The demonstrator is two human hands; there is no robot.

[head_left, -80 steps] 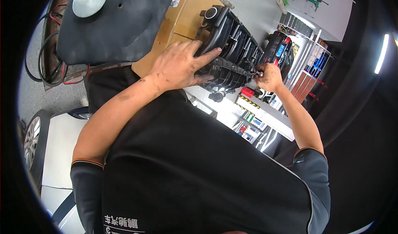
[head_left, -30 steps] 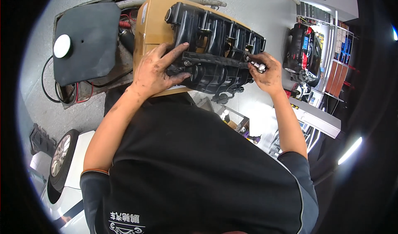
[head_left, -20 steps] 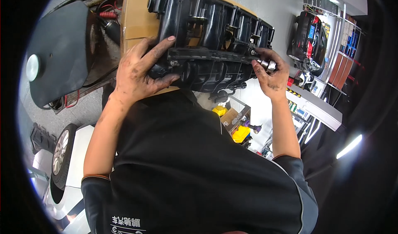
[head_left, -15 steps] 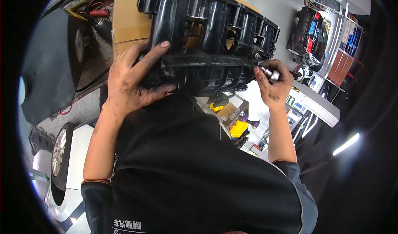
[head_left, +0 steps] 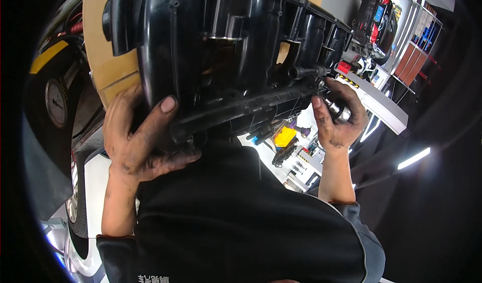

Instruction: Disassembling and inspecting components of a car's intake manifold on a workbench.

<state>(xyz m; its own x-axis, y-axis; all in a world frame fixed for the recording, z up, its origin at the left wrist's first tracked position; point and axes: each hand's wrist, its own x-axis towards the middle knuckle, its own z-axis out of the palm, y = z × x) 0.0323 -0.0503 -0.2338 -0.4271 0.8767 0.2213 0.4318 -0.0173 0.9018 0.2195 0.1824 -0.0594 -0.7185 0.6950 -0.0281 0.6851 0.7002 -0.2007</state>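
A large black plastic intake manifold point(head_left: 170, 47) with several curved runners fills the upper middle, tilted in front of my chest. Dirty with grease, my left hand point(head_left: 135, 137) wraps round its left end, thumb pointing up along the nearest runner. A black rail-like tube point(head_left: 241, 110) runs along the manifold's near side. At that tube's right end, my right hand point(head_left: 339, 117) closes round a shiny chrome socket tool point(head_left: 337, 110). Its tip is close to a small fitting by the black hose stub point(head_left: 306, 72); whether they touch is unclear.
Brown cardboard point(head_left: 110, 64) lies behind the manifold. A dark panel with a round gauge point(head_left: 56, 102) stands at left, above a car wheel point(head_left: 75, 202). Beyond my right hand are a white workbench point(head_left: 381, 102) and a dark car point(head_left: 369, 24). A yellow bin point(head_left: 285, 137) shows below the manifold.
The manifold now appears larger and more tilted, its left end lower. Both hands sit lower in view and stay at the same ends. More of the chrome tool shows.
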